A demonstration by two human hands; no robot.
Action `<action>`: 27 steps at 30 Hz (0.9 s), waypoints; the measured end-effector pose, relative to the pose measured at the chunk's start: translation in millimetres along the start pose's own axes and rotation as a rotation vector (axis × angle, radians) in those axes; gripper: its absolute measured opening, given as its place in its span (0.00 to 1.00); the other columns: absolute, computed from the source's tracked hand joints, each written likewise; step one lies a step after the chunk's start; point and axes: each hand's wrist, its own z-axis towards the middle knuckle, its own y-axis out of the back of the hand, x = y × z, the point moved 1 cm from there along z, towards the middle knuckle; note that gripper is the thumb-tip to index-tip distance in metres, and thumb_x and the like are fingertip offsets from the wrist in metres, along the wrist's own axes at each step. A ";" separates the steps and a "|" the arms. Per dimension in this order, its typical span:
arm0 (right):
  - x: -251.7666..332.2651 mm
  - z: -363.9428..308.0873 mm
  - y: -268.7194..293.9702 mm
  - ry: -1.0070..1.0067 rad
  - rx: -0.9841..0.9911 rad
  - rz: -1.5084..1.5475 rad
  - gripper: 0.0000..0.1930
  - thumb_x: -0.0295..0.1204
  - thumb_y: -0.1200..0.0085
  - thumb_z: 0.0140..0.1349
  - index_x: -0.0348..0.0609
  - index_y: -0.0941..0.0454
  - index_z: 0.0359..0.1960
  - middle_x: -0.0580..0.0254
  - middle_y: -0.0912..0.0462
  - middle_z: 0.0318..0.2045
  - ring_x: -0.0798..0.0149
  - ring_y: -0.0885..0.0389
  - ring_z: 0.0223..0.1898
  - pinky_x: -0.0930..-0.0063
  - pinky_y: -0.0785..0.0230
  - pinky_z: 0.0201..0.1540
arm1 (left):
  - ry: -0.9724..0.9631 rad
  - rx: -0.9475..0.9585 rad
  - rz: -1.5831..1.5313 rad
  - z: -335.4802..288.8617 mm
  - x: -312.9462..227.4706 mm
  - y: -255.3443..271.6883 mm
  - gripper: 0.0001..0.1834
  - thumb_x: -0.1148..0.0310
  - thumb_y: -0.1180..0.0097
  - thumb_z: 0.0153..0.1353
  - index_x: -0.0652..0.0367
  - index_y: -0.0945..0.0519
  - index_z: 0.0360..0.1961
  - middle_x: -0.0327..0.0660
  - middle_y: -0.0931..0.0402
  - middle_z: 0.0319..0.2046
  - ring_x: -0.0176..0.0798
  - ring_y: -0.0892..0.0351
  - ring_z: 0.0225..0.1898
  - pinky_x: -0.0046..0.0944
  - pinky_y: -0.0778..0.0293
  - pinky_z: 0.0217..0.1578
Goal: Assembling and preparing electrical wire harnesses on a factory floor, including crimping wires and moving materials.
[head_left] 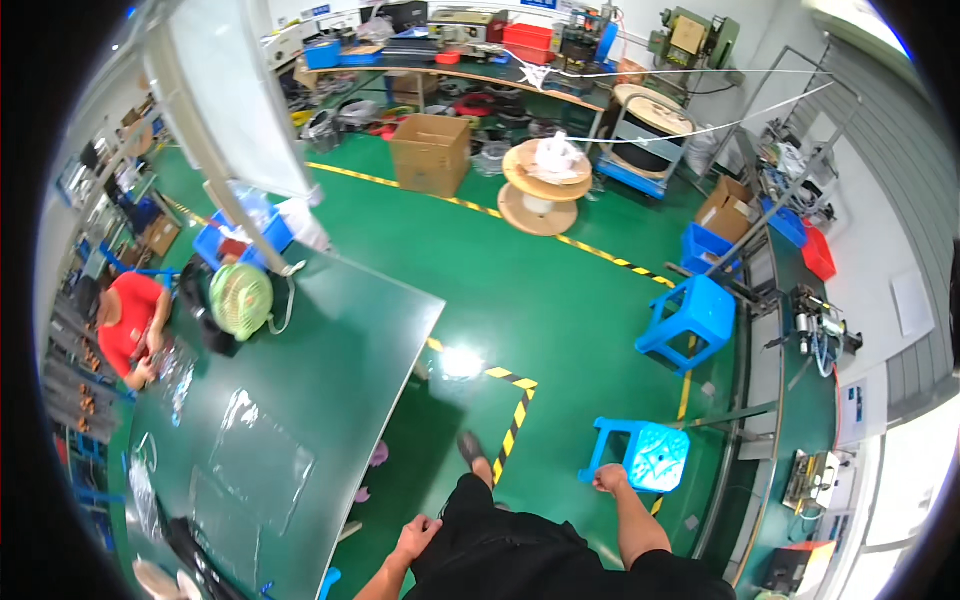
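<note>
Beside my left thigh hangs my left hand [416,538], its fingers curled in, with nothing visible in them. It is nearest to the edge of the large green-topped table [350,340] and does not touch it. My right hand [609,478] is closed in a loose fist, and nothing shows in it. In the picture it overlaps the near blue plastic stool [658,458]; whether it touches the stool I cannot tell. One of my feet, in a dark shoe [471,452], is on the green floor ahead of my body.
Clear plastic bags [262,450] and a green fan [241,301] lie on the table. A person in red [133,318] works at its far left. Another blue stool [694,318] stands ahead right. Further off are a cardboard box [430,155], a wooden spool [540,205] and a right-hand bench [800,400].
</note>
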 end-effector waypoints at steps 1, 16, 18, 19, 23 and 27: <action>23.7 10.2 0.6 0.112 -0.026 -0.032 0.06 0.32 0.42 0.53 0.52 0.17 0.20 0.71 0.15 0.21 0.67 0.16 0.23 0.68 0.24 0.27 | 0.014 -0.026 -0.028 21.1 -20.6 10.6 0.22 0.49 0.39 0.61 0.61 0.19 0.35 0.54 0.17 0.34 0.55 0.16 0.39 0.51 0.22 0.42; 330.1 141.9 150.9 0.205 -0.021 -0.301 0.06 0.29 0.47 0.65 0.44 0.18 0.35 0.64 0.15 0.29 0.64 0.17 0.28 0.65 0.24 0.29 | -0.306 0.098 0.357 447.1 -347.9 190.5 0.17 0.55 0.51 0.68 0.56 0.21 0.46 0.55 0.17 0.37 0.61 0.18 0.44 0.59 0.24 0.44; 367.8 198.5 159.7 0.175 0.028 -0.288 0.07 0.29 0.48 0.65 0.44 0.18 0.34 0.64 0.15 0.28 0.64 0.17 0.28 0.65 0.24 0.29 | -0.272 0.083 0.319 485.8 -344.6 204.3 0.18 0.55 0.51 0.68 0.58 0.22 0.44 0.56 0.17 0.37 0.61 0.18 0.44 0.60 0.24 0.44; 394.0 236.6 169.0 0.132 0.059 -0.209 0.07 0.30 0.49 0.65 0.44 0.18 0.34 0.64 0.15 0.28 0.64 0.17 0.28 0.65 0.24 0.29 | -0.244 0.069 0.273 514.3 -349.2 216.1 0.18 0.55 0.51 0.68 0.60 0.23 0.42 0.56 0.18 0.38 0.61 0.18 0.44 0.60 0.24 0.45; 494.2 379.5 207.0 0.101 0.194 -0.156 0.09 0.30 0.51 0.65 0.44 0.17 0.33 0.64 0.15 0.27 0.64 0.18 0.27 0.65 0.24 0.28 | -0.104 -0.093 0.161 604.7 -364.3 270.5 0.17 0.55 0.50 0.68 0.59 0.23 0.41 0.57 0.18 0.37 0.64 0.18 0.42 0.60 0.23 0.44; 606.7 528.7 261.3 0.193 0.349 -0.296 0.11 0.31 0.52 0.65 0.43 0.16 0.32 0.64 0.15 0.26 0.64 0.18 0.26 0.66 0.23 0.28 | 0.182 -0.327 0.027 642.3 -377.0 352.5 0.18 0.53 0.50 0.68 0.59 0.23 0.41 0.58 0.18 0.37 0.64 0.19 0.44 0.61 0.24 0.46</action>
